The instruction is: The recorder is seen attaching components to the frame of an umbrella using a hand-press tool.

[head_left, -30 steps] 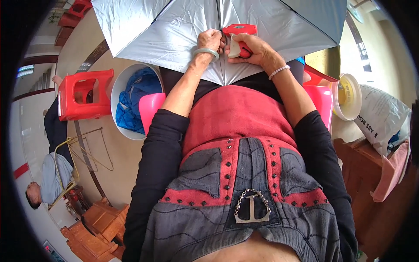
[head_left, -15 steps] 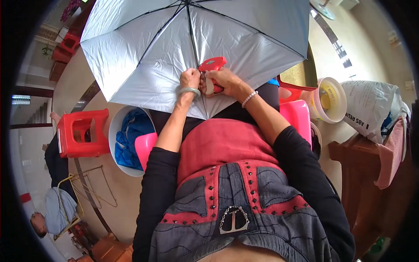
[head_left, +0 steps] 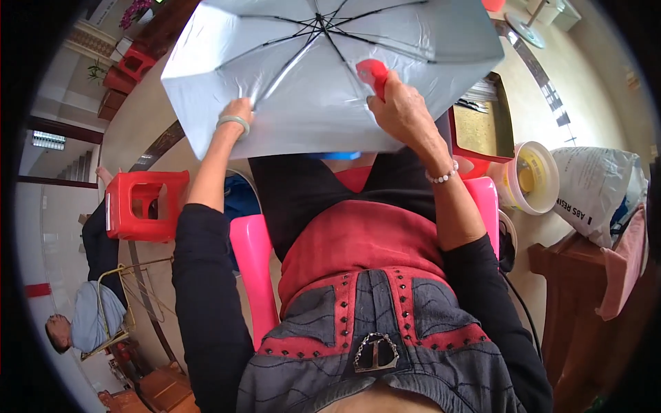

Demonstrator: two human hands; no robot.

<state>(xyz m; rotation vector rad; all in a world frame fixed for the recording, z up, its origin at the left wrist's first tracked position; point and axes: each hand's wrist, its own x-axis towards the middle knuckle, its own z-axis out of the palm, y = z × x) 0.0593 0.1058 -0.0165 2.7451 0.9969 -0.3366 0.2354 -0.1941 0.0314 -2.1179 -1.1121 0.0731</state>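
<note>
A spread umbrella lies over my knees, its silver inner side facing up and its dark ribs meeting at a hub near the top. At the left, my left hand is closed at the near end of one rib, on the silver cloth; its fingertips are partly hidden. My right hand is wrapped round a red hand tool, which it holds just above the right part of the canopy. The lower part of that tool is hidden by my fingers, so its exact kind cannot be told.
Pink chair arms flank me. To the left stand a red stool and a bucket of blue cloth. On the right are an open box, a white tub and a white sack. A person sits far left.
My hands have moved apart, left hand leftward, right hand up and right with the red tool. The umbrella has shifted away and tilted, bringing its hub into view.
</note>
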